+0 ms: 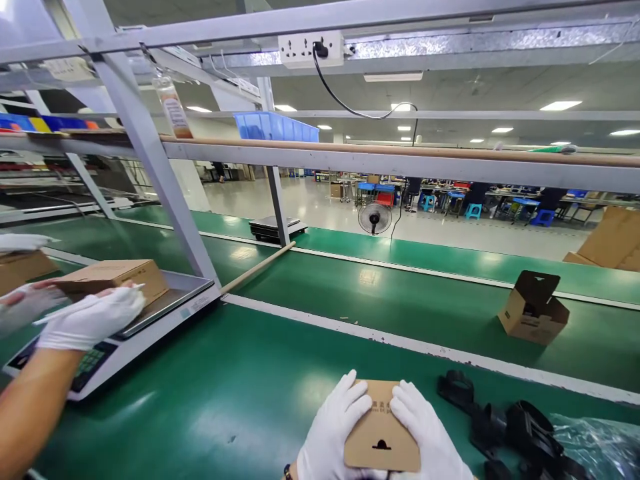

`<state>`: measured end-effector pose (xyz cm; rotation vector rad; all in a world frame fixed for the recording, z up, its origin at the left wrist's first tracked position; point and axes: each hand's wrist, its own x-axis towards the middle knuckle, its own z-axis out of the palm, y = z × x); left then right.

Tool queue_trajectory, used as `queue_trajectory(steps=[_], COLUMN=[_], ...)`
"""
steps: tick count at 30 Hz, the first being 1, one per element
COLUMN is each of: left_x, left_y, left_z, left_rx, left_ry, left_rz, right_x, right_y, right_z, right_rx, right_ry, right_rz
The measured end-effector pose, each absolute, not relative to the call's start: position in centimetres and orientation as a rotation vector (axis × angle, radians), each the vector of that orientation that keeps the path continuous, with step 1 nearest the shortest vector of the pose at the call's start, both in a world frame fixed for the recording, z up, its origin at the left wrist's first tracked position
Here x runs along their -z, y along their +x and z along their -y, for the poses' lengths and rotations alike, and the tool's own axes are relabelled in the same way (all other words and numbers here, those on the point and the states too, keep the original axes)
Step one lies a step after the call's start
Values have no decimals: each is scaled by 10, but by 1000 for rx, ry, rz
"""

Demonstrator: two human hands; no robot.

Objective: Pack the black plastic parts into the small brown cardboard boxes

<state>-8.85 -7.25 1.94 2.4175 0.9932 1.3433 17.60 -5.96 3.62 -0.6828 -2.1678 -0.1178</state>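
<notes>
Head view, bottom centre: left hand [333,427] and right hand [425,433], both in white gloves, clamped on either side of a small brown cardboard box with a hang-hole flap [381,437]; fingers closed over its top edge, box resting on the near green work surface [225,400]. Just right of it, a heap of black plastic parts [505,427] beside a crumpled clear plastic bag [595,443], close to the right hand but not touching it. Left side: a co-worker's gloved hand [93,320] lies on a flat brown carton [113,277] sitting on a grey bench scale [170,310]; that hand holds a thin white stick-like thing, too blurred to name. Grey frame upright [150,160] rises behind the scale. Mid-distance: open brown carton with raised flaps [533,310] alone on the green conveyor belt [400,293]. Farther: second scale [277,227], small black fan [375,218], blue plastic crate [275,127] on the upper rail, white power strip [310,48] overhead.
</notes>
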Motion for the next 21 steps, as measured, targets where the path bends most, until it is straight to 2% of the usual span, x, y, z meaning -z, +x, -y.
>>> queue_trajectory(steps=[5,12,21], left_x=[-46,-44,-38], left_y=[-96,-99,-90], left_z=[82,75,90], left_rx=[-997,-1100,-1111], left_ry=[2514,2483,2424], left_rz=[-1035,-1037,-1197], right_x=[-51,-66,-76], right_y=[186,180,168], right_z=[71,70,86], right_rx=[164,156,319], right_ry=[-847,-751,-673], right_rz=[2359,2193,2397])
